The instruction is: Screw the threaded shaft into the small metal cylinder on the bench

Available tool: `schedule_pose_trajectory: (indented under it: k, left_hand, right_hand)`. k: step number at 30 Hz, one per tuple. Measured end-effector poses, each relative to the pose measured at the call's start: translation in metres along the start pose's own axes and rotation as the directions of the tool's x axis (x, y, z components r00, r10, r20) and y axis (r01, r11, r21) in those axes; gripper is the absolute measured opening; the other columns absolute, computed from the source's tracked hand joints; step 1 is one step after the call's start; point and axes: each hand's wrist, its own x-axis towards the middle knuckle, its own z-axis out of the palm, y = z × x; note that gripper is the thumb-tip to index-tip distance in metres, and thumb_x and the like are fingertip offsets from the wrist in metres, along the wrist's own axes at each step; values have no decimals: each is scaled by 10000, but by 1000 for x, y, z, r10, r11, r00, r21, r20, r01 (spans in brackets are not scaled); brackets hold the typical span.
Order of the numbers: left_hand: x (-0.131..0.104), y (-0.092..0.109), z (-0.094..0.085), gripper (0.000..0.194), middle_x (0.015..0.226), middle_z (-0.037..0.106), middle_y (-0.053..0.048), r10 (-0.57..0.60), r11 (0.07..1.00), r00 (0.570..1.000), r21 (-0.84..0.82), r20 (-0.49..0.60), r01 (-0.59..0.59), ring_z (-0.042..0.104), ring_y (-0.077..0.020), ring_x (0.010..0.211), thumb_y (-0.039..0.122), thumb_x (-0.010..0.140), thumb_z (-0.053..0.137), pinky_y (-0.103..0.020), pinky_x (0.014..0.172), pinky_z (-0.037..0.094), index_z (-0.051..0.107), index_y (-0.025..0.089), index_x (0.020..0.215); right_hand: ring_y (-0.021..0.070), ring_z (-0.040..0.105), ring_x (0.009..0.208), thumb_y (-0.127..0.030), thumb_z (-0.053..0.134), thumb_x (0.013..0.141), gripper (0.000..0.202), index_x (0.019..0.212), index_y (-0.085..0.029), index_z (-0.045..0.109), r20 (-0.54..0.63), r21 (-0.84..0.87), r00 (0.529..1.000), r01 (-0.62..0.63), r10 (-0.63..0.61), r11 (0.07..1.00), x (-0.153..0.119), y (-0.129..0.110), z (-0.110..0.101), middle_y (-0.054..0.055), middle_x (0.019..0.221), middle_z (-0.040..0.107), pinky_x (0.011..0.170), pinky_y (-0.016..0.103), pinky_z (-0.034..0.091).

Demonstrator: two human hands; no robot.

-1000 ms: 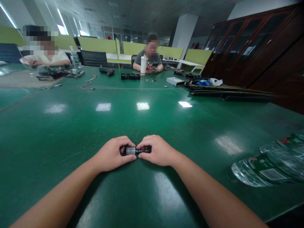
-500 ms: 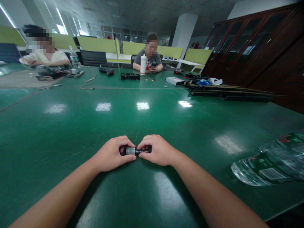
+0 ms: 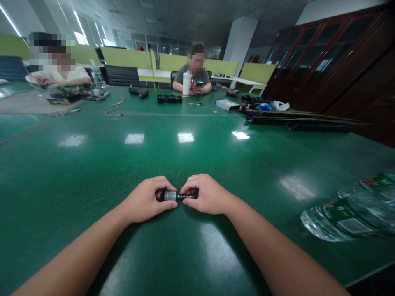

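My left hand [image 3: 148,200] is closed round a small silver cylinder with a dark ribbed shaft [image 3: 170,196], which looks like a small motor. Its thumb and fingers grip the silver body from the left. The shaft points right, and the thumb and fingertips of my right hand [image 3: 207,195] pinch round it. The part lies nearly level, just over or on the green table [image 3: 173,255]; contact with the surface cannot be made out. The left end of the part is partly hidden in my left hand.
Large water bottles [image 3: 352,218] lie at the right. Across the table are a black tray-like part [image 3: 169,99], a power drill [image 3: 138,92], a white tumbler [image 3: 186,85], a cord [image 3: 115,107] and long dark strips [image 3: 296,120]. Two people sit at the far side.
My right hand has shifted slightly to the right along the shaft, and a little more of the ribbed part shows. My left hand has hardly moved.
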Motion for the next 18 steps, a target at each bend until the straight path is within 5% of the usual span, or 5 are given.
schedule_pose_trajectory:
  k: [18]
  left_hand:
    - [0, 0, -1, 246, 849, 628, -13, 1, 1000, 1000, 12, -3, -1, 565, -166, 759, 383, 786, 705, -258, 671, 401, 706, 199, 948]
  right_hand:
    - [113, 567, 675, -207, 745, 705, 107, 806, -185, 721, 38, -40, 996, -80, 81, 996, -1, 3, -4, -11, 721, 644, 653, 232, 401]
